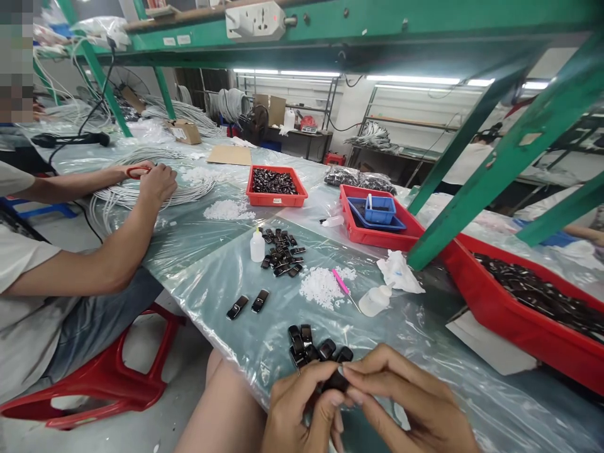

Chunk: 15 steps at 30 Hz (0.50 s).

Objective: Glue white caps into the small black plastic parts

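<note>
The left hand (297, 409) is curled, with thumb and forefinger pinching a black part (336, 381) above the near edge of the table (202, 280). The right hand (415, 402) is partly closed; its thumb and forefinger meet the right side of the same part. Whether they grip it or only press it cannot be told.

Just beyond the hands lies a near cluster (325, 348) of similar parts. Two loose parts (237, 307) lie apart, to the left. Farther off, a white bead pile (321, 288) bears a pink-handled tool (340, 282), with a tilted bottle (376, 301) to its right. An upright bottle (257, 246) stands beside the far cluster (285, 259).
</note>
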Each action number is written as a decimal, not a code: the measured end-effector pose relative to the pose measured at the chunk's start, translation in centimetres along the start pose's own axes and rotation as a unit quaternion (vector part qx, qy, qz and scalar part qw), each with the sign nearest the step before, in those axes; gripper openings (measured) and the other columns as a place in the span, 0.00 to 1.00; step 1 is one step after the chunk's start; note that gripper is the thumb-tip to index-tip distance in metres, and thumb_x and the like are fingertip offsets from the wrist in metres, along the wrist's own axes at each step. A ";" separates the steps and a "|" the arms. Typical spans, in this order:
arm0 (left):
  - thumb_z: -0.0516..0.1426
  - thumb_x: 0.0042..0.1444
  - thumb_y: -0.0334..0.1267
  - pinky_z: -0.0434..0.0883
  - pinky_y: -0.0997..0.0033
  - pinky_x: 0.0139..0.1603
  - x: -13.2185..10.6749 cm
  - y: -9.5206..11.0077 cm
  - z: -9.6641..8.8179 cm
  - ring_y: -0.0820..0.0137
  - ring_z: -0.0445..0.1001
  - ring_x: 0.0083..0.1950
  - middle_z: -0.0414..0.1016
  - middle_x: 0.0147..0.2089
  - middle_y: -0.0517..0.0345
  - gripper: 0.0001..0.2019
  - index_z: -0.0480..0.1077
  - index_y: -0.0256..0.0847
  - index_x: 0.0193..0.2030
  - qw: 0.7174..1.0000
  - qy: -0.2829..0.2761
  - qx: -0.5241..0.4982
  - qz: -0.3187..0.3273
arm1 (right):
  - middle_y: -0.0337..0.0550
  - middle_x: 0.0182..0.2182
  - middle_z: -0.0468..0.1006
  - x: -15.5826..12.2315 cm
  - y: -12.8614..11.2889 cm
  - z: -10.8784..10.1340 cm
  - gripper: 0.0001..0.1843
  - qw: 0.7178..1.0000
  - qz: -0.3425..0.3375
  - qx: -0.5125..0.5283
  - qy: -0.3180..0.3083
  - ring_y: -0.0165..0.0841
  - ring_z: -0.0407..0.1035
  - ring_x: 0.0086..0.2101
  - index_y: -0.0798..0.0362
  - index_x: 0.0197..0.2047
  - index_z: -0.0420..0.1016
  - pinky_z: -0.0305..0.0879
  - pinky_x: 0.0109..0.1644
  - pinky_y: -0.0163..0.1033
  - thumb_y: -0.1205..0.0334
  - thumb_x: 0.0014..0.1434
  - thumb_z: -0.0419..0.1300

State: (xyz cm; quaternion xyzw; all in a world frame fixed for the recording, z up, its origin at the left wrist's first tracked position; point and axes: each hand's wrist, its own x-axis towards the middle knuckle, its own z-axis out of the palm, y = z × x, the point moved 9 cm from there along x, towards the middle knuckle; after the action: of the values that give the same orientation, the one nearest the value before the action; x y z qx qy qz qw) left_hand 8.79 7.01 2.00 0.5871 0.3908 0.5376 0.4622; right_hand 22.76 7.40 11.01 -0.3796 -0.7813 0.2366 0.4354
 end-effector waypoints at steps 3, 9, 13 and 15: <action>0.54 0.78 0.58 0.72 0.80 0.26 -0.3 -0.9 0.2 0.75 0.73 0.21 0.73 0.26 0.63 0.24 0.84 0.43 0.52 1.000 0.019 -0.013 -0.013 | 0.38 0.38 0.82 -0.1 -0.1 0.6 0.11 1.000 0.008 -0.001 -0.016 0.34 0.81 0.33 0.33 0.53 0.84 0.80 0.35 0.35 0.60 0.73 0.64; 0.50 0.76 0.65 0.57 0.75 0.23 0.0 -1.7 -0.8 0.73 0.57 0.23 0.64 0.26 0.63 0.30 0.77 0.42 0.39 0.996 0.052 -0.057 -0.033 | 0.39 0.45 0.84 0.9 0.4 0.6 0.14 0.993 0.029 -0.055 -0.099 0.38 0.83 0.42 0.30 0.62 0.80 0.84 0.45 0.40 0.48 0.76 0.61; 0.48 0.70 0.75 0.55 0.71 0.27 0.9 -0.7 -2.8 0.71 0.56 0.26 0.55 0.24 0.66 0.34 0.65 0.44 0.31 0.994 0.103 -0.038 -0.004 | 0.50 0.47 0.84 3.1 5.1 -0.5 0.17 0.981 0.037 -0.167 -0.091 0.43 0.84 0.42 0.43 0.61 0.81 0.84 0.46 0.47 0.56 0.77 0.56; 0.53 0.69 0.73 0.57 0.69 0.29 1.0 0.0 -3.7 0.70 0.60 0.28 0.59 0.25 0.63 0.34 0.65 0.43 0.29 0.991 0.132 0.001 0.016 | 0.56 0.46 0.85 4.6 7.9 -0.2 0.17 0.973 0.022 -0.213 -0.085 0.49 0.84 0.42 0.48 0.53 0.85 0.84 0.45 0.52 0.58 0.72 0.55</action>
State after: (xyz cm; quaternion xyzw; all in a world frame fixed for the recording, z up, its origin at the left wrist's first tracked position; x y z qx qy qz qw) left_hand 5.18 8.41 2.28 0.5179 0.4395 0.6169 0.3975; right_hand 24.49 15.88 7.89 -0.4591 -0.8395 0.1054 0.2710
